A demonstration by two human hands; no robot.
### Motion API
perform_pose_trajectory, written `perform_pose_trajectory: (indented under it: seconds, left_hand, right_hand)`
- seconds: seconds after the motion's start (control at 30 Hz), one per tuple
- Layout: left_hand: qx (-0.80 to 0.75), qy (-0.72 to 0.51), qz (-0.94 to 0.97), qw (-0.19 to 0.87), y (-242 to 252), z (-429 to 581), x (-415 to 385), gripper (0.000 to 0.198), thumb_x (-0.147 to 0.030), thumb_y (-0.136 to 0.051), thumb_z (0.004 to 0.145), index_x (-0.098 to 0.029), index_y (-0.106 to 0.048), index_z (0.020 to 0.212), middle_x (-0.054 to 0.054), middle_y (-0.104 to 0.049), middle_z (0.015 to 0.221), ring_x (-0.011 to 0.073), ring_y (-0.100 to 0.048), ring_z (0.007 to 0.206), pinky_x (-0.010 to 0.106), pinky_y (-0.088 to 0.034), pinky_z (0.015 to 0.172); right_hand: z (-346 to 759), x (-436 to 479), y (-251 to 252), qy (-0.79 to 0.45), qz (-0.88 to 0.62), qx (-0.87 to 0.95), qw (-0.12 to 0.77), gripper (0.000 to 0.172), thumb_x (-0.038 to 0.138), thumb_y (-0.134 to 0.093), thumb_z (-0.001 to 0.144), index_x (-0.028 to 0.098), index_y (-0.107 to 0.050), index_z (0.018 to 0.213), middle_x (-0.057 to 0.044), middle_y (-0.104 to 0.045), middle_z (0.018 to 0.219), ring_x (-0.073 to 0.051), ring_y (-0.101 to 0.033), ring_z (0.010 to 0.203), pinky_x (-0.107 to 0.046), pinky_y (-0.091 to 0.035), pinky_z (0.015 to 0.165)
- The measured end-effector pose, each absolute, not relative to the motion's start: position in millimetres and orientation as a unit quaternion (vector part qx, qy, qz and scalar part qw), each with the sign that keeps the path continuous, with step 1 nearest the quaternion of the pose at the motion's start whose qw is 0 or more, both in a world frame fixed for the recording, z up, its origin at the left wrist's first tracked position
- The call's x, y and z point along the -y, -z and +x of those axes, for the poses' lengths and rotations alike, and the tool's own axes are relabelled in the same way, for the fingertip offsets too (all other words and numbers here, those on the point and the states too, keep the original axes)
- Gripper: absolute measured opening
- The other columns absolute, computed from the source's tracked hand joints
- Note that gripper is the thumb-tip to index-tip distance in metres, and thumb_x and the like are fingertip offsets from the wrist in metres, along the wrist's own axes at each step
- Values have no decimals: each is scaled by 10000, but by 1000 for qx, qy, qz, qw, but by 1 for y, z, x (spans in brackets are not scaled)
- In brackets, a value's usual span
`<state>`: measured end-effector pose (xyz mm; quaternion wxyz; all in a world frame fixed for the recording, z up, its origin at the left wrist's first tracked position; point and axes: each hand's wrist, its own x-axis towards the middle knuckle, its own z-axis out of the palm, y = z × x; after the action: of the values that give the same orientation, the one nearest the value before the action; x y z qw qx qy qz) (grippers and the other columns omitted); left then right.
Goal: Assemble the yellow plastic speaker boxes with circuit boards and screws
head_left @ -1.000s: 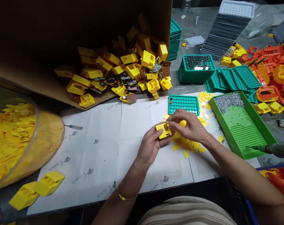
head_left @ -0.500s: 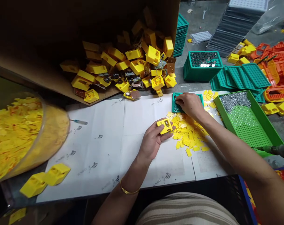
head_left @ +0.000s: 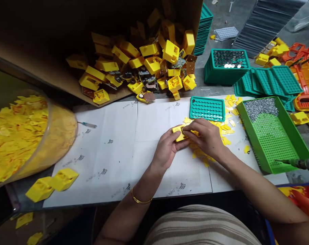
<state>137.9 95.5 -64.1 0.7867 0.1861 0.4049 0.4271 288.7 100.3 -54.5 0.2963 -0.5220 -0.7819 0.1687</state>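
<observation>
Our left hand (head_left: 167, 146) grips a small yellow case (head_left: 179, 131) above the white sheet (head_left: 154, 160), nearer and left of the teal tray (head_left: 207, 108). Our right hand (head_left: 207, 136) has its fingertips at the case's right part; we cannot tell whether they pinch anything. On the sheet's printed marks (head_left: 181, 186) we read "ZHEN", the remaining letters unclear.

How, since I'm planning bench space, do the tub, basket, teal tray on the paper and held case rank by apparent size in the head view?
1. Tub
2. Basket
3. Tray
4. Case, partly hidden by fingers
</observation>
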Motion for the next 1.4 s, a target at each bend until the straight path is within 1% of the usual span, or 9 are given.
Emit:
perform_pose_trajectory:
  seconds: [0.27, 0.47, 0.57, 0.63, 0.73, 0.93, 1.07, 1.2, 1.4]
  left_hand:
    - [-457, -412, 214, 758, 62, 139, -93, 259, -194, -584, 799, -132, -647, 1043, 99, -630, 1131, 226, -604, 1037, 405, -533, 900]
    - [-446, -401, 284, 748, 59, 139, -87, 295, -266, -624, 797, -170, -639, 1076, 80, -642, 1098, 229, -627, 988, 358, -562, 804]
    - [-435, -400, 312, 744, 57, 139, -84, 311, -280, -647, 791, -188, -640, 1087, 70, -653, 1111, 233, -634, 995, 353, -561, 816]
    - [-431, -398, 322, 743, 57, 140, -83, 296, -280, -654, 792, -191, -646, 1075, 68, -660, 1111, 234, -635, 1005, 353, -557, 831]
    - [-427, -417, 293, 747, 58, 141, -84, 284, -277, -627, 817, -180, -639, 1083, 80, -659, 1135, 246, -624, 1051, 371, -552, 851]
    - [-378, -456, 123, 797, 60, 141, -93, 249, -248, -536, 875, -136, -625, 1078, 113, -668, 1139, 253, -618, 1100, 435, -481, 971]
    - [-365, -472, 82, 798, 58, 141, -94, 265, -245, -466, 919, -123, -604, 1110, 130, -636, 1228, 247, -571, 1185, 418, -428, 1037]
    - [-367, -491, 104, 783, 58, 144, -93, 273, -235, -441, 932, -138, -588, 1140, 124, -644, 1224, 232, -545, 1220, 396, -423, 1033]
    - [-350, -503, 150, 776, 58, 146, -89, 322, -290, -509, 902, -161, -578, 1189, 115, -626, 1260, 240, -509, 1256, 402, -400, 1045]
  right_hand:
    - [295, -102, 50, -154, -494, 828, 217, 179, 256, -516, 910, 188, -669, 846, -59, -653, 850, -181, -574, 810, -274, -377, 623]
    - [304, -113, 38, -400, -509, 712, 275, 15, 172, -629, 779, 180, -623, 790, -14, -612, 833, -124, -572, 711, -251, -431, 621]
    - [306, -117, 39, -549, -508, 593, 297, 254, 189, -689, 697, 181, -586, 930, -19, -599, 931, -103, -559, 669, -253, -478, 605]
    - [305, -118, 41, -596, -491, 567, 287, 285, 189, -692, 690, 174, -594, 958, -9, -607, 878, -97, -540, 653, -244, -474, 598]
    - [300, -117, 45, -566, -494, 583, 310, 175, 192, -669, 720, 160, -642, 890, -1, -620, 776, -102, -538, 655, -245, -467, 616]
    - [291, -103, 51, -471, -547, 553, 416, 260, 347, -634, 808, 185, -652, 1010, -74, -669, 1034, -173, -631, 885, -322, -532, 756]
    - [289, -92, 52, -474, -569, 535, 407, 194, 323, -636, 790, 175, -667, 911, -60, -693, 913, -166, -642, 787, -296, -550, 660]
    - [281, -87, 55, -601, -544, 451, 374, 313, 408, -669, 757, 177, -669, 969, -60, -698, 908, -175, -648, 726, -264, -542, 505]
    - [273, -86, 59, -578, -531, 440, 436, 310, 450, -697, 743, 177, -653, 883, -28, -686, 806, -153, -633, 699, -238, -504, 527]
